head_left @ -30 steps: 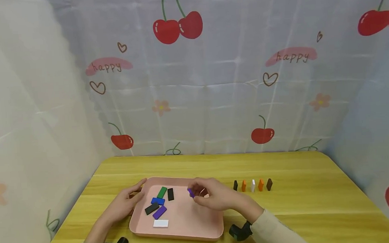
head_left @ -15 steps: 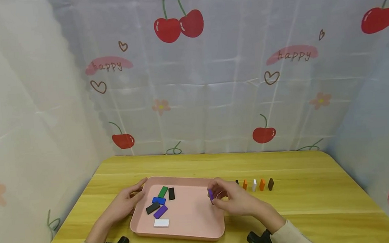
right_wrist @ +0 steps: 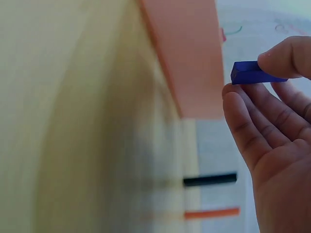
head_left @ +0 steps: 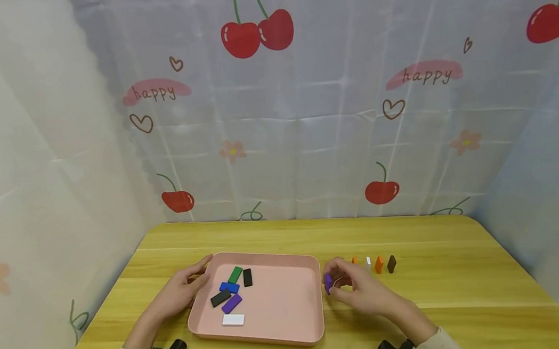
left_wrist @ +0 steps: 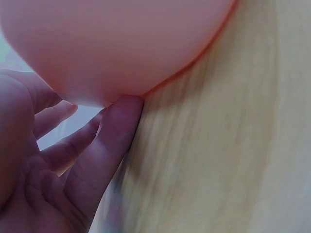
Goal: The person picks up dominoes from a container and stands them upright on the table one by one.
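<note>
Between thumb and fingers, my right hand (head_left: 363, 292) pinches a purple block (head_left: 328, 283) just outside the right rim of the pink tray (head_left: 278, 302); the right wrist view shows the purple block (right_wrist: 250, 73) under the thumb. My left hand (head_left: 178, 293) rests against the tray's left side, with relaxed fingers touching its wall, as the left wrist view also shows at the tray wall (left_wrist: 116, 53). Inside the tray's left half lie a green block (head_left: 235, 275), a blue one (head_left: 229, 288), two black ones, another purple one (head_left: 232, 304) and a white one (head_left: 233, 320).
Right of the tray, several blocks stand upright in a row: orange (head_left: 379, 265), white (head_left: 369, 263) and dark brown (head_left: 392, 264) among them. A black block (right_wrist: 210, 179) shows in the right wrist view. A printed curtain (head_left: 288, 158) hangs behind the table.
My right hand has carried the purple block rightward, from above the tray to beyond its right rim, and now covers part of the row. My left hand stays at the tray's side.
</note>
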Tool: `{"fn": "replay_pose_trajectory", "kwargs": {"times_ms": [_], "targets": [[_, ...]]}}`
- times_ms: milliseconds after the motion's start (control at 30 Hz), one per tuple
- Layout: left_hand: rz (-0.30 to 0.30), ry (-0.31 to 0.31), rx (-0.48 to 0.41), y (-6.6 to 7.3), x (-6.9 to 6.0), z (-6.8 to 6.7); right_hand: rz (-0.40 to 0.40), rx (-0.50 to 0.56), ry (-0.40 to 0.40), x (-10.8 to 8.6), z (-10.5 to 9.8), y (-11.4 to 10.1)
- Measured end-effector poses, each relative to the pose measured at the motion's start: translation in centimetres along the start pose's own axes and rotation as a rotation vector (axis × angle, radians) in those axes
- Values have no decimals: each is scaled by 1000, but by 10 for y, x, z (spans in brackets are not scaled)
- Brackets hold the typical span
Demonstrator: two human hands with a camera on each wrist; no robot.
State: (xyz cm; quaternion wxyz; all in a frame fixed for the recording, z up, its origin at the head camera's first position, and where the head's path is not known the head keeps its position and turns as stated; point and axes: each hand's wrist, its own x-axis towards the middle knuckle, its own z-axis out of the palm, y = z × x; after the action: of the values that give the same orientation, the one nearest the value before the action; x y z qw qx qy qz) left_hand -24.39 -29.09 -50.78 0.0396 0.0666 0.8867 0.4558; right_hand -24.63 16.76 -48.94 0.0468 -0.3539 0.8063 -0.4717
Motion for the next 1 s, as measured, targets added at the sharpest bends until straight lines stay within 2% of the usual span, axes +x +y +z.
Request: {"fn": "replay_pose_trajectory", "kwargs": {"times_ms": [233,400,633,867,1000], "targets": [[16,-6,7,2,2,2,35,12,42,-19,-12,18],[6,-2,9,5,1,1,97,-1,50,-31,-21,25],[-6,-1,13,7,-1,-1,117,-20,70,-49,-36,34],[-12,4,30,8,-3,-1,208,10,78,-59,-51,41],[-7,-4,15,8,-2,-1,252,-25,82,-66,-65,45]]}}
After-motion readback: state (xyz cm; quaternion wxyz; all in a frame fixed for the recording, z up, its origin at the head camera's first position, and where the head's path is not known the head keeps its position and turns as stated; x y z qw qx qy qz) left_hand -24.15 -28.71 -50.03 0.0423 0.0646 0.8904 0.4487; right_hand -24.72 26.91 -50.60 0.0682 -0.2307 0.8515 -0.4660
